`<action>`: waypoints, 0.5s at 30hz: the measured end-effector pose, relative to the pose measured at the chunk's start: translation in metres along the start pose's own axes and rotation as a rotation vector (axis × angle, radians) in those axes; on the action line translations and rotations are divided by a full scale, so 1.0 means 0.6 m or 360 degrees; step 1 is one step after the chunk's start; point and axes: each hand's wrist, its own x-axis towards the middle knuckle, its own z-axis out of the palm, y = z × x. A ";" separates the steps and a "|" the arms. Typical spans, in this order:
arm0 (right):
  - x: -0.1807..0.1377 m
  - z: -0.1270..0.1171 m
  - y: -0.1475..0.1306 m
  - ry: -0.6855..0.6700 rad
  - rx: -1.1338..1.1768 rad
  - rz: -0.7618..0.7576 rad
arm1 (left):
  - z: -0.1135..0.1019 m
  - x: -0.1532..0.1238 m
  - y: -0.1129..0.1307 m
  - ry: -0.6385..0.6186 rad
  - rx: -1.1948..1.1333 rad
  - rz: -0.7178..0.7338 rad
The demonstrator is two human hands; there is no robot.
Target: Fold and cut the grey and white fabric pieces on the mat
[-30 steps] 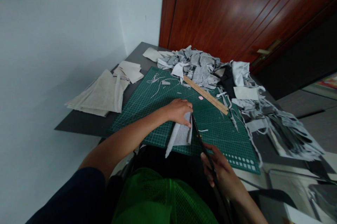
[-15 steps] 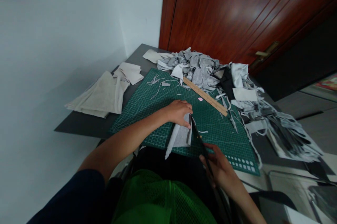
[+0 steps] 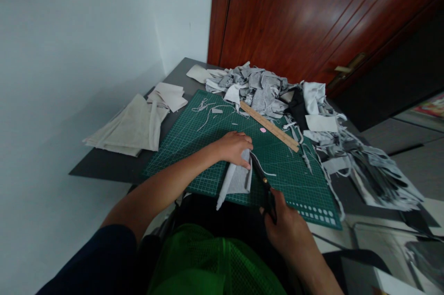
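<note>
The light is rather dim and cool; from where it comes, I cannot tell. The wall (image 3: 86, 31) is the brightest large area, pale and bluish, with a soft-edged shadow near the left side of the tabletop (image 3: 114, 165). Beyond the far edge, the polished door (image 3: 294, 22) carries a diffuse glare. Below the near edge, the dark clothing (image 3: 239, 223) loses nearly all detail, and the black handles of the scissors (image 3: 266, 184) almost melt into it. The wide lens stretches shapes toward the borders. Fine grid lines on the mat (image 3: 194, 133) look slightly soft.
</note>
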 end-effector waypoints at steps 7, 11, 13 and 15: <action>-0.005 0.006 0.000 -0.0010 -0.0402 -0.0132 | -0.002 0.000 0.002 -0.0021 0.0025 0.0001; -0.006 0.008 0.000 -0.0007 -0.0559 -0.0217 | -0.002 0.000 0.002 -0.0018 0.0022 -0.0002; -0.006 0.009 0.000 -0.0003 -0.0580 -0.0232 | -0.001 0.000 0.001 -0.0016 0.0021 0.0005; -0.005 0.010 0.001 -0.0011 -0.0575 -0.0239 | -0.001 0.001 0.001 -0.0013 0.0024 0.0009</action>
